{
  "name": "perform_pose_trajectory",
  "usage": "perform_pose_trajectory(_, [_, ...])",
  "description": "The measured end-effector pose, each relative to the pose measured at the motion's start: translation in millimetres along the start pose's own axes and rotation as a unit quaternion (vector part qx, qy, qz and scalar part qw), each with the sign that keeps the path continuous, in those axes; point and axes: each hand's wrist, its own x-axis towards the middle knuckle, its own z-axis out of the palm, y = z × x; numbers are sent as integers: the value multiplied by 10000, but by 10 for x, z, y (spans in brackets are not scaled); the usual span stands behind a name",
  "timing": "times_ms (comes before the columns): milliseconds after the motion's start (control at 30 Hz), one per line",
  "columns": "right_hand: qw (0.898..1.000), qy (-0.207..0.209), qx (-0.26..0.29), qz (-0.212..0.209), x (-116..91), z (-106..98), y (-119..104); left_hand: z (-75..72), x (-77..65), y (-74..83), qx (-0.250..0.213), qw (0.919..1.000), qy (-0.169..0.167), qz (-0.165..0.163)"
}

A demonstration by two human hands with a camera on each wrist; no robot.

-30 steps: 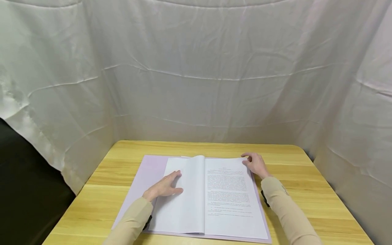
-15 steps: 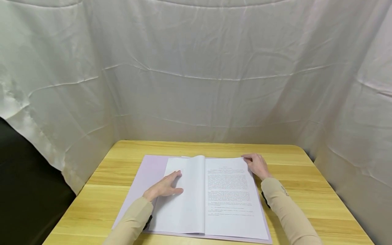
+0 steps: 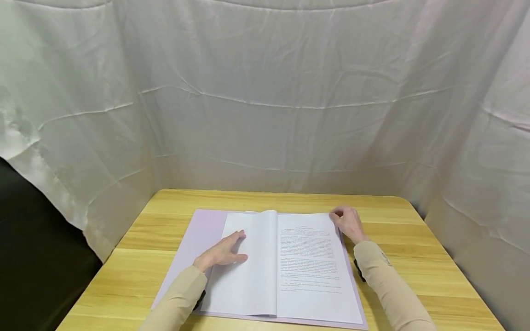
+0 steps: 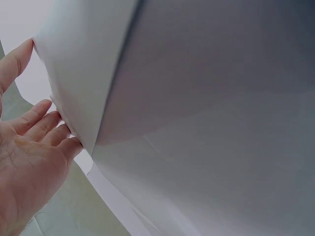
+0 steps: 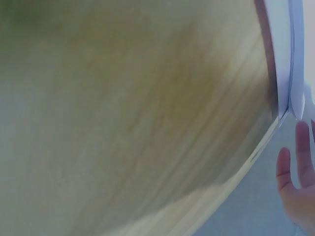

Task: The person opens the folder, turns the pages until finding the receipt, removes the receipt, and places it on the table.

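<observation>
A printed document lies spread on a lilac folder (image 3: 207, 223) at the front of the table. Its left page (image 3: 252, 285) is blank and bulges up near the fold; the right page (image 3: 308, 301) carries lines of small text. My left hand (image 3: 223, 252) rests on the left page, fingers extended and thumb spread; in the left wrist view its fingertips (image 4: 74, 145) meet the paper. At the top right corner of the right page, my right hand (image 3: 348, 224) pinches the edge between thumb and bent forefinger. Two of its fingers (image 5: 303, 147) show below the paper corner in the right wrist view.
The wooden table (image 3: 414, 257) has rounded far corners. Pale grey curtains (image 3: 265, 138) hang behind it and along both sides. A black area (image 3: 37, 257) shows at the lower left. Beige sleeves (image 3: 385, 280) cover both forearms.
At the page corner, my right hand's forefinger first stands apart from the thumb, then reaches over the corner, and now draws back slightly, bent. My left hand has not moved.
</observation>
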Motion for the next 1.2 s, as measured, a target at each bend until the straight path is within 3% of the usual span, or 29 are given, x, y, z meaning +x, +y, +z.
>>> perform_pose_trajectory(233, [9957, -310, 752, 437, -9, 17, -8, 2, 10, -20, 60, 10000, -14, 21])
perform_pose_trajectory(733, [9731, -1272, 1814, 624, -125, -49, -53, 5, 15, -61, -66, 9999, -42, 141])
perform_pose_trajectory(1200, [9355, -2181, 2682, 731, -310, -209, -155, -14, 14, -46, -365, 9989, -65, 279])
